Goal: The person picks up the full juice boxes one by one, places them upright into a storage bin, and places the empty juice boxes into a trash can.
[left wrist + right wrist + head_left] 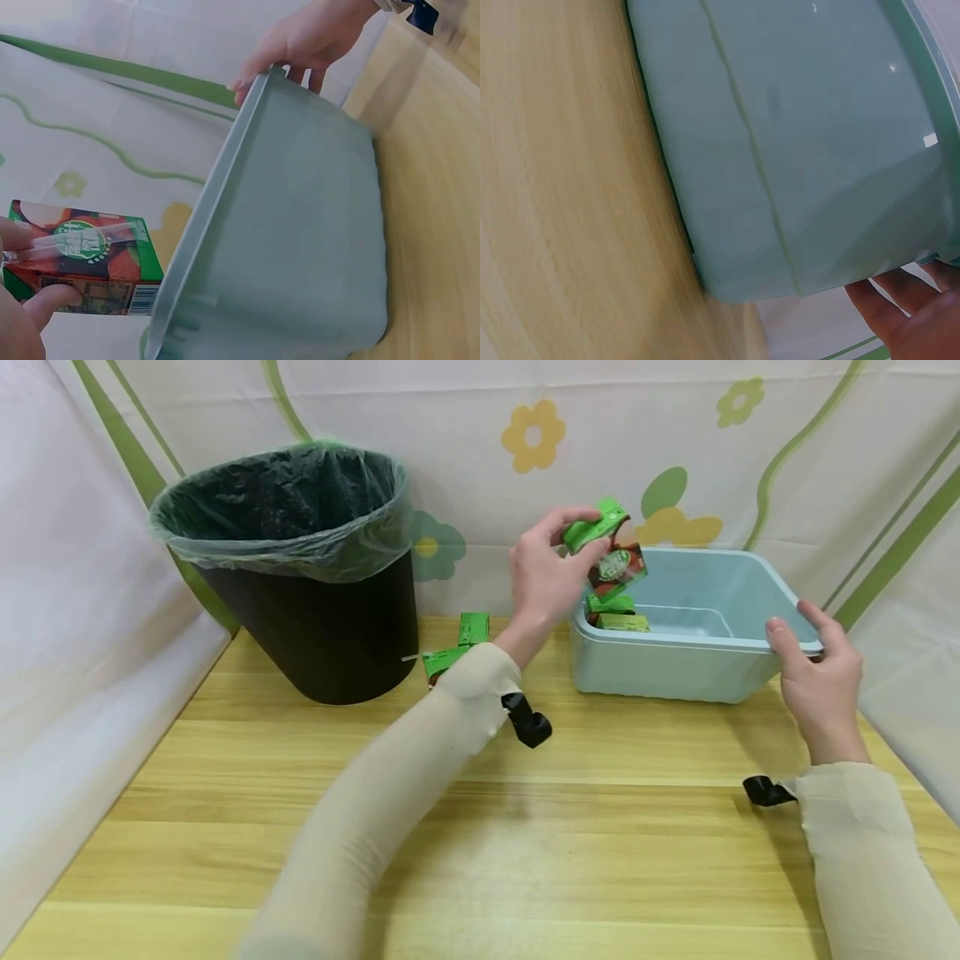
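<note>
My left hand (551, 560) pinches a small drink carton (618, 564), green-topped with a red fruit print, above the left end of a light blue plastic bin (667, 668). In the left wrist view a clear straw wrapper lies across the face of the carton (82, 247), and its lower end is near the bin's rim (217, 180). Inside the bin, at its left end, are green cartons (624, 622). My right hand (825, 681) grips the bin's right rim, thumb on the near side. The right wrist view shows its fingers (885, 307) against the bin wall.
A black trash can (322, 627) lined with a clear bag stands at the back left. Between it and the bin, two green cartons (474, 628) lie on the wooden table (525, 852), one with a straw and partly behind my left sleeve. A flower-patterned curtain (465, 410) hangs behind.
</note>
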The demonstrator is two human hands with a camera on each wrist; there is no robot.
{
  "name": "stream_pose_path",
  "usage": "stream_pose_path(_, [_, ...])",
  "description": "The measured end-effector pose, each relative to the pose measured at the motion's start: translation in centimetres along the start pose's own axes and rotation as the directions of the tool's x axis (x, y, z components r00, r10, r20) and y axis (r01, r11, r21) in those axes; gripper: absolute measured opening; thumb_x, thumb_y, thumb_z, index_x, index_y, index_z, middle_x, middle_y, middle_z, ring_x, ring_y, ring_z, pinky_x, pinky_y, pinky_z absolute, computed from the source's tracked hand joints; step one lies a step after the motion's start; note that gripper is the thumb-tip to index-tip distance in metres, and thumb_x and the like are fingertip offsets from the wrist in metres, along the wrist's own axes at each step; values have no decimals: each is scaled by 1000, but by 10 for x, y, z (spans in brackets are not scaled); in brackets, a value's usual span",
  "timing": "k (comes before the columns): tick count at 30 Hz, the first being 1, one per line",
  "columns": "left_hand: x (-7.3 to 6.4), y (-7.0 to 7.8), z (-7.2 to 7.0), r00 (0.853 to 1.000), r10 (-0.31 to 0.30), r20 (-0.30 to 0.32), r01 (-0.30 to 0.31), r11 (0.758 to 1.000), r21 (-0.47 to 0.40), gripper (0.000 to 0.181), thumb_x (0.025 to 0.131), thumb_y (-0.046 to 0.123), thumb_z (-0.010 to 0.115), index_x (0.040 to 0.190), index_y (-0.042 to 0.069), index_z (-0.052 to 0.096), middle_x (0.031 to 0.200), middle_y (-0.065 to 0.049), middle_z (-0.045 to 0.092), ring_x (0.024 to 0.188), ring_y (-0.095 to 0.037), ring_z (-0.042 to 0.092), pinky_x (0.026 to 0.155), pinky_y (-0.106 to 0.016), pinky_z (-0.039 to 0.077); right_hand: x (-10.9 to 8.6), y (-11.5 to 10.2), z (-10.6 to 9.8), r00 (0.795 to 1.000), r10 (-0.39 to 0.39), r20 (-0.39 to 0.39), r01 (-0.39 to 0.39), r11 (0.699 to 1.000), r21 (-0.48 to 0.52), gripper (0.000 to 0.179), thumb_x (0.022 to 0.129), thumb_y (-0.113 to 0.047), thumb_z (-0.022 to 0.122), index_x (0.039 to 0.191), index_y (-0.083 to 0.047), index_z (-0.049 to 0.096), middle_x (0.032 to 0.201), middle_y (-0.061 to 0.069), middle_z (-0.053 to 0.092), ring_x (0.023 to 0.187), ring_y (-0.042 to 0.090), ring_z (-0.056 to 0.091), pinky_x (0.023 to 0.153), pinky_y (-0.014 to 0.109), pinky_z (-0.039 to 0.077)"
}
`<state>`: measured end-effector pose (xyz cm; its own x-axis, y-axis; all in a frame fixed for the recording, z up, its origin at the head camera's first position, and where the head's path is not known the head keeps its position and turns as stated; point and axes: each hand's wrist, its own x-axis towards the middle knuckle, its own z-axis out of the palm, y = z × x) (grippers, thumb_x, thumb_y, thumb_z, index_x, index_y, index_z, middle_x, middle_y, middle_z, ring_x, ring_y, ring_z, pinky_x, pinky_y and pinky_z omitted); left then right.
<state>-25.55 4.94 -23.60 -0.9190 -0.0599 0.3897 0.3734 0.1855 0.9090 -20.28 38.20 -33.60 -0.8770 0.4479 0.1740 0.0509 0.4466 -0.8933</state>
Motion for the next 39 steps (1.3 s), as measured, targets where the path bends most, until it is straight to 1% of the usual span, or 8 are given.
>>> stream_pose_path(11, [-4, -8, 44, 998, 6, 67, -3, 999, -43, 27, 97, 24, 80, 123, 27, 76, 115, 12, 77, 92, 2, 67, 74, -12, 56, 0, -2, 0, 1000, 10, -2, -10, 1000, 7, 65, 103, -46, 64, 163, -35, 42, 165, -4, 44, 96, -2, 50, 71, 3, 44])
stream_pose_path(17, [-5, -12, 62, 993, -17, 114, 17, 1000, 4, 27, 96, 27, 81, 122, 31, 76, 115, 19, 74, 97, 4, 63, 74, -10, 51, 0, -1, -1, 1000, 7, -4, -7, 1000, 0, 64, 104, -46, 63, 163, -35, 42, 166, -5, 42, 95, -2, 49, 70, 4, 43])
stream_pose_path(19, [-5, -14, 67, 991, -29, 130, 27, 999, 20, 27, 96, 27, 82, 121, 32, 77, 117, 21, 73, 100, 6, 61, 75, -9, 50, 0, 0, -1, 1000, 2, -11, -2, 1000, 0, 64, 103, -45, 64, 163, -35, 43, 161, -7, 46, 93, -1, 50, 69, 4, 43])
stream_pose_path(24, [-4, -19, 74, 985, -42, 169, 35, 998, 42, 27, 95, 23, 82, 120, 30, 78, 118, 17, 74, 104, 6, 60, 79, -8, 51, 0, 0, 0, 1000, -7, -19, 8, 1000, 11, 63, 103, -43, 64, 162, -34, 45, 146, -14, 51, 93, -2, 51, 69, 4, 44])
stream_pose_path(28, [0, -18, 76, 977, -67, 203, 48, 994, 96, 26, 94, 24, 83, 118, 32, 78, 120, 19, 74, 107, 5, 62, 80, -8, 51, -1, -1, 0, 1000, -4, -15, 4, 1000, 11, 63, 103, -43, 64, 162, -33, 44, 147, -14, 51, 93, -2, 51, 69, 3, 44])
stream_pose_path(32, [2, -17, 78, 964, -81, 254, 40, 986, 161, 26, 93, 25, 84, 116, 34, 79, 127, 22, 73, 111, 5, 64, 81, -8, 50, 0, -2, 0, 1000, 3, -13, -3, 1000, 10, 63, 103, -44, 64, 162, -34, 44, 142, -16, 52, 94, -2, 51, 69, 4, 44])
stream_pose_path(36, [5, -17, 80, 947, -87, 310, 22, 978, 207, 27, 93, 24, 84, 117, 33, 78, 130, 20, 73, 110, 4, 65, 80, -9, 51, 0, -2, 0, 1000, 8, -15, -8, 1000, 16, 63, 103, -43, 65, 162, -34, 45, 133, -20, 52, 93, -1, 51, 69, 4, 44])
stream_pose_path(39, [7, -18, 82, 937, -91, 337, 8, 971, 240, 28, 92, 24, 85, 118, 33, 78, 128, 18, 75, 109, 3, 66, 81, -9, 50, -1, -3, 0, 1000, 16, -15, -16, 1000, 15, 63, 103, -43, 65, 162, -34, 44, 136, -18, 52, 93, -1, 51, 69, 4, 44])
